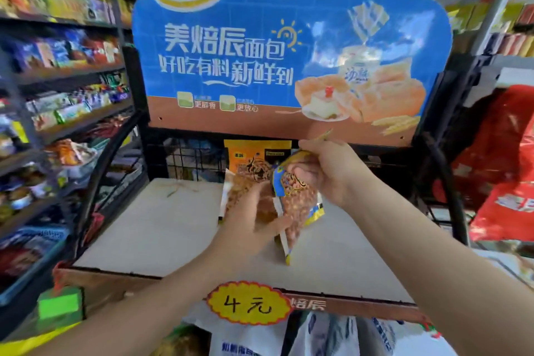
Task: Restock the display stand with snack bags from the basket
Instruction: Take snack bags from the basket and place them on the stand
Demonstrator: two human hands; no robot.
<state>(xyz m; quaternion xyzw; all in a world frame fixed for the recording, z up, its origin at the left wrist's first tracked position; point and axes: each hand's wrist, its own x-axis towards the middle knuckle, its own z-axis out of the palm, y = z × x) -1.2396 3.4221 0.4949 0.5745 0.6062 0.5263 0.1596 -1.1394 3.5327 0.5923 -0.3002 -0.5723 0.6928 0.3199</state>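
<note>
Here the display stand is taking a light, crinkly, slippery snack bag, hanging over its shelf, with the right hand pinching the stiffer top seam and the left hand, blurred, seemingly lying flat against it.

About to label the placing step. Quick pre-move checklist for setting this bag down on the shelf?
1. Right hand grips the peanut bag by its top: ok.
2. Left hand is at the bag's lower part, blurred; contact: cannot tell.
3. Shelf board has bare space left of the bag: ok.
4. Orange bag stands at the back grid; the gap between the two bags: cannot tell.
5. Bag hangs tilted, not yet resting on the board: not ok.
</note>
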